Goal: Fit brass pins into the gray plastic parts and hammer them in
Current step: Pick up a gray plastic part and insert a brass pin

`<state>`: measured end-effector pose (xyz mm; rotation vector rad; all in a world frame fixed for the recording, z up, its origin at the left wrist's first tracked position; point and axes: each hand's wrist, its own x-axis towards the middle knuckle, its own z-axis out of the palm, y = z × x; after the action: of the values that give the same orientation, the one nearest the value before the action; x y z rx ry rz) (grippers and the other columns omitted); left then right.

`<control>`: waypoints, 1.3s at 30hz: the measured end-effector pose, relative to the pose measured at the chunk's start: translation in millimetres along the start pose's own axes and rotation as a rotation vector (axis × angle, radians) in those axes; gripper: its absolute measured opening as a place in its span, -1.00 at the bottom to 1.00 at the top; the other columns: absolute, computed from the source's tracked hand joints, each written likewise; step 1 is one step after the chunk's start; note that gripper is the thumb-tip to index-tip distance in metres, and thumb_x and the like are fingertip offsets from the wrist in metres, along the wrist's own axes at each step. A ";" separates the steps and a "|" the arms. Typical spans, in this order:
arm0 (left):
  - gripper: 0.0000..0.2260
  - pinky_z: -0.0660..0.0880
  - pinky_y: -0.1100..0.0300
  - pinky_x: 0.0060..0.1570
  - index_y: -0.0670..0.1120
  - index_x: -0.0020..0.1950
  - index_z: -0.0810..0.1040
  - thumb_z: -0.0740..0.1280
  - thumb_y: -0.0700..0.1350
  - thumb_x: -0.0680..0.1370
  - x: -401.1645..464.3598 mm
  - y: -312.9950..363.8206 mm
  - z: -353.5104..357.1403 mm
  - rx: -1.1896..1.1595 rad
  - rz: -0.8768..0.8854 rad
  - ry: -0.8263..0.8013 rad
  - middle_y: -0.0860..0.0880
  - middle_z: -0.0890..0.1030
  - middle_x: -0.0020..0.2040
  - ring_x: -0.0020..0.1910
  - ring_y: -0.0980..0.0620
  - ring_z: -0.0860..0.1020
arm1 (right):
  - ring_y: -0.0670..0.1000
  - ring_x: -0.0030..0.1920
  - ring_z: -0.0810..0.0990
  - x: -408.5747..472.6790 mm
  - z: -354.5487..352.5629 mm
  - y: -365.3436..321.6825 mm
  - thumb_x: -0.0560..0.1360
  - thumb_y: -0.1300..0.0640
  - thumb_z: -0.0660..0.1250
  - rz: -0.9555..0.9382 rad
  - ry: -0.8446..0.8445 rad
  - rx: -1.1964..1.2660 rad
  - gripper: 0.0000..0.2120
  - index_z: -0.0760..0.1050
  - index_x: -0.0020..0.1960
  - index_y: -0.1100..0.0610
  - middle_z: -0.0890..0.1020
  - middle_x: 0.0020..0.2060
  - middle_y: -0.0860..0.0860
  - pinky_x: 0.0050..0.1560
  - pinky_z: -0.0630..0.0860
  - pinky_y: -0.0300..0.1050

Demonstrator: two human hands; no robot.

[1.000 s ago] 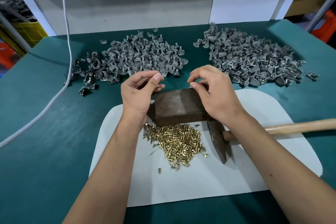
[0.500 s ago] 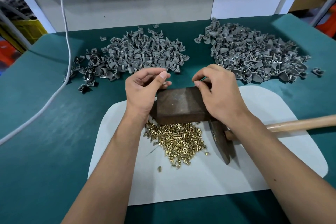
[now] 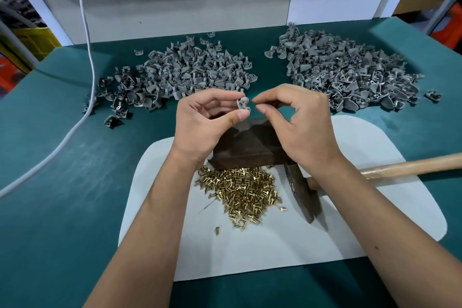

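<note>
Above the block (image 3: 247, 144), left hand's (image 3: 205, 122) grip pinches a gray part (image 3: 243, 103); right hand's (image 3: 297, 120) pinching grip hides any pin.

Bright, even overhead light, soft shadows under the hands on the bench (image 3: 62, 182), sharp centre, wide-angle bowing at edges

You are at a small assembly workstation in a workshop or factory. Across the top half of the frame, two big heaps of identical gray plastic parts (image 3: 190, 75) lie loose on the teal-covered surface (image 3: 62, 182). At centre, a pile of brass pins (image 3: 245, 190) sits on a white mat (image 3: 275, 252) beside a worn metal block (image 3: 247, 145) and a wooden-handled hammer (image 3: 400, 167). A yellow crate (image 3: 32, 40) shows at the left edge, white frame posts (image 3: 37, 5) at the top corners.
</note>
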<state>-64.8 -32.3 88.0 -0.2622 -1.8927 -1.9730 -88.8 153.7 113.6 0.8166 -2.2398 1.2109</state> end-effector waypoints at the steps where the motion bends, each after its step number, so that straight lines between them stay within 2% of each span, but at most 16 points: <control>1: -0.72 0.64 0.10 0.06 -0.17 0.04 0.70 0.58 -0.35 0.37 0.1 0.0 -0.2 0.008 -0.001 -0.004 -0.13 0.75 -0.05 -0.07 -0.05 0.72 | -0.11 -0.04 0.66 -0.4 0.5 -0.5 0.52 0.27 0.47 0.001 -0.011 0.005 -0.91 0.72 0.00 0.18 0.72 -0.11 -0.01 0.05 0.54 -0.30; 6: -0.72 0.65 0.15 0.00 -0.14 0.02 0.71 0.60 -0.34 0.35 -0.1 1.0 -2.4 0.022 -0.016 -0.030 -0.09 0.76 -0.07 -0.11 0.00 0.72 | -0.13 -0.06 0.65 -1.9 4.2 0.4 0.50 0.27 0.49 0.004 -0.027 0.002 -0.91 0.66 0.00 0.19 0.70 -0.12 -0.04 0.04 0.57 -0.24; 11: -0.71 0.66 0.12 -0.01 -0.17 0.02 0.70 0.61 -0.33 0.35 -0.7 0.9 -1.7 0.051 -0.029 -0.030 -0.14 0.76 -0.07 -0.09 -0.05 0.74 | -0.20 -0.07 0.67 -2.9 5.3 0.3 0.47 0.24 0.52 -0.010 0.025 0.022 -0.80 0.53 0.00 0.18 0.69 -0.17 -0.06 -0.01 0.53 -0.37; 17: -0.72 0.66 0.16 -0.03 -0.18 0.01 0.69 0.60 -0.35 0.34 -1.2 2.7 -0.8 0.059 -0.041 -0.036 -0.14 0.75 -0.08 -0.09 -0.05 0.74 | -0.21 -0.08 0.67 -4.1 6.2 0.7 0.47 0.23 0.53 -0.028 0.029 0.011 -0.81 0.53 -0.02 0.17 0.69 -0.18 -0.07 -0.01 0.47 -0.46; 27: -0.74 0.65 0.18 -0.08 -0.16 -0.04 0.70 0.61 -0.36 0.33 -1.8 4.5 2.2 0.041 -0.064 -0.031 -0.11 0.76 -0.11 -0.12 -0.02 0.74 | -0.20 -0.10 0.67 -4.2 6.4 1.6 0.45 0.24 0.55 -0.021 0.051 0.035 -0.82 0.55 -0.06 0.17 0.67 -0.20 -0.07 -0.03 0.53 -0.39; 33: -0.74 0.67 0.16 -0.04 -0.16 -0.04 0.70 0.59 -0.38 0.33 -2.3 6.1 6.0 0.014 -0.089 0.007 -0.08 0.76 -0.11 -0.12 0.02 0.73 | -0.18 -0.09 0.69 -3.2 4.6 1.5 0.46 0.24 0.55 -0.002 0.067 0.068 -0.82 0.55 -0.05 0.18 0.69 -0.19 -0.05 -0.02 0.56 -0.34; 39: -0.73 0.66 0.17 -0.01 -0.18 -0.02 0.69 0.58 -0.40 0.35 -1.8 6.9 6.7 0.038 -0.100 0.025 -0.10 0.76 -0.09 -0.10 0.00 0.73 | -0.23 -0.09 0.69 -4.0 4.4 1.2 0.45 0.23 0.56 -0.022 0.072 0.036 -0.83 0.56 -0.08 0.19 0.71 -0.20 -0.04 0.00 0.52 -0.41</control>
<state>-61.3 -25.5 94.0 -0.1333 -1.9599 -1.9924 -87.3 151.6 108.1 0.7962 -2.1515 1.2545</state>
